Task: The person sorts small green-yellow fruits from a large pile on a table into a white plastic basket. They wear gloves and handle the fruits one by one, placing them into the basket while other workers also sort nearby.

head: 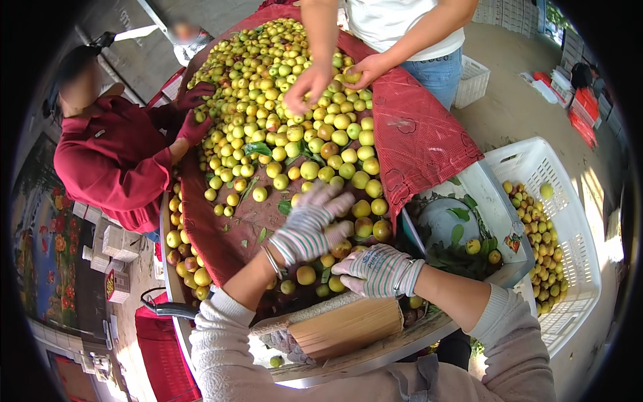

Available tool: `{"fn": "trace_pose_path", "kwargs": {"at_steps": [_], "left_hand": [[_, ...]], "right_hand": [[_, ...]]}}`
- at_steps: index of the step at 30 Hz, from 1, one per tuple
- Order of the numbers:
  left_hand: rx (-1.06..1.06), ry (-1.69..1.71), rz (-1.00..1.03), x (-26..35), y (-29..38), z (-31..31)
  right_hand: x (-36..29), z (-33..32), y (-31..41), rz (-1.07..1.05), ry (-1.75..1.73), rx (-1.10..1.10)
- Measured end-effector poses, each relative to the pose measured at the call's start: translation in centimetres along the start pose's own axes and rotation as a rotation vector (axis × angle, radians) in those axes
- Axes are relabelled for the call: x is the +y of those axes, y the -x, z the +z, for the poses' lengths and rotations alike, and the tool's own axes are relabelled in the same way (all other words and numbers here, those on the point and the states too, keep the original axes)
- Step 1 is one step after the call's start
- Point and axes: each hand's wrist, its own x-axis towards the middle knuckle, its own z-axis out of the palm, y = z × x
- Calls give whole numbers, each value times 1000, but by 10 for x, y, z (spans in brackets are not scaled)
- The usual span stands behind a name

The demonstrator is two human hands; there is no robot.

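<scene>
Yellow-green round fruits [281, 95], some with reddish skin, lie heaped on a dark red cloth [241, 211] over a table. My left hand [312, 226], in a striped knit glove with a bracelet at the wrist, is blurred over the near end of the heap, its fingers spread and nothing seen in them. To its right, my right hand [379, 271], in a matching glove, is palm down over fruits just behind a cardboard piece [346, 326]; its fingertips touch or hover by them, and whether it grips one is hidden.
Across the table a person's bare hands [311, 85] work over the heap, one holding fruit. At left, another person's maroon-gloved hands [195, 125] reach in. A bin with leaves [449, 221] and a white plastic crate of fruit [577, 266] stand at right.
</scene>
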Motion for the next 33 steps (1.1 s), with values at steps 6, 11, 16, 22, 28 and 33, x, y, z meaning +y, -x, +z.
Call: {"fn": "trace_pose_path", "kwargs": {"at_steps": [6, 11, 16, 22, 28, 33], "left_hand": [[214, -59, -787, -93, -52, 8], [-23, -134, -389, -14, -65, 22], [13, 449, -137, -16, -66, -11], [506, 42, -177, -65, -188, -8], [39, -35, -137, -60, -234, -1], [-69, -419, -160, -20, -172, 14]], "right_hand": [[-11, 5, -4, -37, 27, 25], [-3, 5, -3, -13, 42, 5], [2, 4, -1, -32, 91, 27], [-4, 6, -3, -16, -15, 52], [4, 14, 0, -71, -68, 114], [2, 2, 1, -7, -80, 56]]}}
